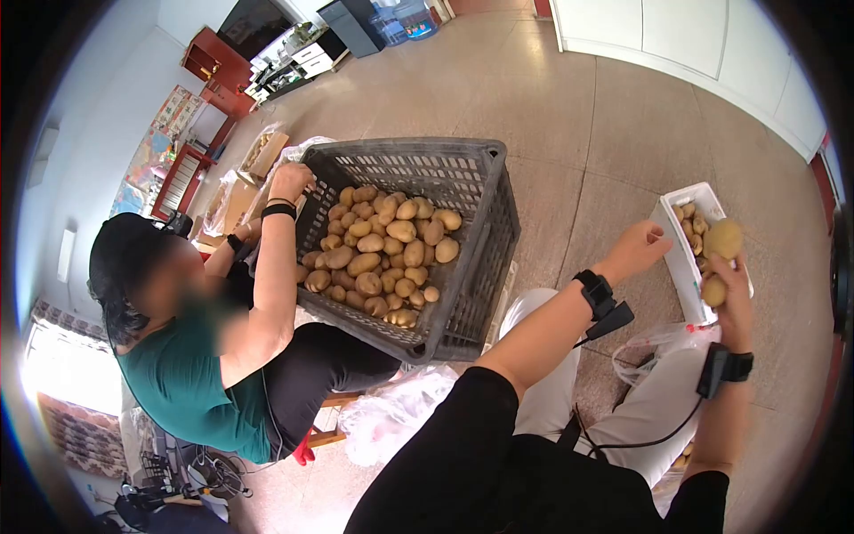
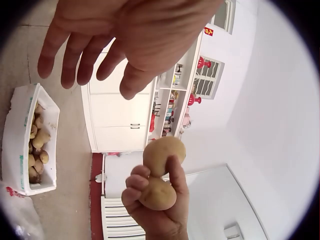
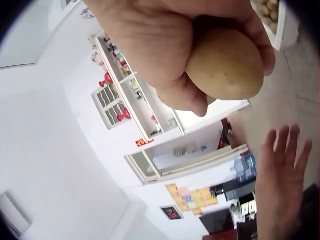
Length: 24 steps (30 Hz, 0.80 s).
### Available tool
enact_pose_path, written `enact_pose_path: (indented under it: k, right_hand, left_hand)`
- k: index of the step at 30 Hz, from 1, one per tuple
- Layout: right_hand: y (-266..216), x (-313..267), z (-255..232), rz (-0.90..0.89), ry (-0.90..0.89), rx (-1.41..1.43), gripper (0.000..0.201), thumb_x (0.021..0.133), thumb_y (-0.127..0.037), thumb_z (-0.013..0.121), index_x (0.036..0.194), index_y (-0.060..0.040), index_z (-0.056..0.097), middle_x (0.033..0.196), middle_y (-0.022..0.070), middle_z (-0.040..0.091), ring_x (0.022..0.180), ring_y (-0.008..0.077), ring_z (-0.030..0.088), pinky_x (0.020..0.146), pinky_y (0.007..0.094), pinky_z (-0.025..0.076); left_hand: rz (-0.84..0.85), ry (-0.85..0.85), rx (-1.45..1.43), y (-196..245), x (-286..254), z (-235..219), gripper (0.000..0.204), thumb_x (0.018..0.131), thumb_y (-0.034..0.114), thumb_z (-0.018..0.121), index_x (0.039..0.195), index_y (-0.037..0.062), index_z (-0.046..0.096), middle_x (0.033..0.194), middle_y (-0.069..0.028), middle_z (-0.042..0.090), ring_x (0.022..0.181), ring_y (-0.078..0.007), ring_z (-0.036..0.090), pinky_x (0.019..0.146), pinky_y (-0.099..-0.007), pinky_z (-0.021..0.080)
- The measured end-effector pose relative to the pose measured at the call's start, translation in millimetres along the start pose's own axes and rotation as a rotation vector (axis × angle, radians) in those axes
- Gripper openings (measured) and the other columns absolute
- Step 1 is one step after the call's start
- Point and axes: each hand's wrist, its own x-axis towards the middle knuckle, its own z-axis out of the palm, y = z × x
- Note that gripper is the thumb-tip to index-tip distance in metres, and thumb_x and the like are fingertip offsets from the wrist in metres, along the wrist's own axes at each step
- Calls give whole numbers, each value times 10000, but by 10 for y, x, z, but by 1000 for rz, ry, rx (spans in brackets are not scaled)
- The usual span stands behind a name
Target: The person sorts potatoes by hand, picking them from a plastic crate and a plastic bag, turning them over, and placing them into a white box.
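Potatoes [image 1: 723, 238], two, now being gripped in R hand [image 1: 737, 307], fingers clenched round both, held up nr white box [image 1: 682, 274] w/ spuds [image 1: 692, 227] inside. L hand [image 1: 633, 253] held nearby, fingers released, relaxed. Further off, dark crate [image 1: 476, 271] heaped w/ more potatoes [image 1: 400, 230], flanked by seated person [image 1: 191, 392] in green.

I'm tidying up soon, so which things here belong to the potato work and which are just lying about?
Likely part of the job:
two potatoes in the right hand
white box of potatoes
dark crate of potatoes

Apparently just about:
blue water jugs
dark screen
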Motion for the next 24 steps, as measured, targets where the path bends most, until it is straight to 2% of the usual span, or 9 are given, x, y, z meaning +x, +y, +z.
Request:
enact_pose_path:
  k: [1, 2, 4, 7, 9, 11, 15, 19, 24]
  right_hand:
    - [-9, -21, 156, 25, -36, 9, 352, 783, -97, 611, 1105, -56, 475, 781, 23, 533, 584, 93, 524, 498, 227, 454]
    - [137, 29, 214, 31, -16, 32, 377, 769, -74, 613, 1114, -51, 464, 765, 29, 534, 554, 102, 524, 461, 237, 447]
    - [288, 42, 342, 77, -57, 59, 387, 764, -69, 615, 1119, -50, 460, 769, 30, 535, 558, 105, 527, 456, 239, 447]
    - [363, 14, 500, 122, -117, 73, 393, 759, -75, 621, 1118, -60, 463, 732, 34, 525, 549, 117, 530, 443, 249, 451]
    - [393, 2, 513, 127, -131, 49, 387, 758, -87, 626, 1112, -71, 469, 691, 36, 515, 536, 126, 531, 434, 257, 456]
    - [408, 35, 507, 205, -205, 93, 398, 759, -83, 621, 1123, -70, 460, 690, 37, 519, 541, 130, 536, 438, 259, 461]
    - [378, 31, 508, 230, -199, 147, 448, 743, -82, 639, 1146, -50, 447, 761, 38, 534, 576, 128, 538, 466, 263, 466]
    - [395, 6, 478, 199, -203, 147, 457, 743, -69, 628, 1159, -53, 438, 807, 46, 536, 585, 127, 538, 482, 268, 472]
    - [435, 2, 432, 179, -219, 120, 466, 740, -56, 622, 1165, -51, 431, 864, 51, 541, 613, 126, 544, 503, 266, 475]
  left_hand:
    - [-94, -8, -107, 33, -4, -16, 374, 821, 294, 575, 1038, -8, 543, 900, -95, 607, 799, -162, 580, 620, -282, 471]
    - [-88, -8, -107, 62, -15, -27, 374, 821, 294, 575, 1038, -8, 543, 900, -95, 607, 799, -162, 580, 620, -282, 471]
    - [-207, -21, -354, 188, -80, -77, 432, 864, 359, 516, 1115, 9, 486, 953, -89, 580, 837, -140, 571, 598, -260, 464]
    - [-208, -40, -401, 289, -121, -127, 473, 876, 399, 491, 1150, 16, 455, 998, -98, 560, 863, -138, 562, 606, -264, 475]
    - [-211, -72, -383, 311, -113, -136, 482, 875, 410, 487, 1155, 19, 453, 1000, -101, 560, 867, -141, 562, 624, -267, 482]
    - [-216, -98, -368, 297, -110, -122, 491, 874, 421, 482, 1159, 22, 452, 1002, -105, 559, 871, -144, 562, 642, -270, 489]
    - [-220, -192, -407, 291, -111, -127, 513, 854, 399, 530, 1188, 25, 426, 1013, -107, 554, 866, -160, 569, 650, -283, 504]
    - [-247, -281, -362, 347, -166, -124, 579, 803, 388, 611, 1214, 40, 398, 1036, -102, 543, 890, -171, 560, 624, -303, 511]
    - [-217, -352, -349, 380, -202, -143, 598, 778, 381, 640, 1223, 65, 395, 1050, -89, 538, 920, -168, 545, 647, -307, 504]
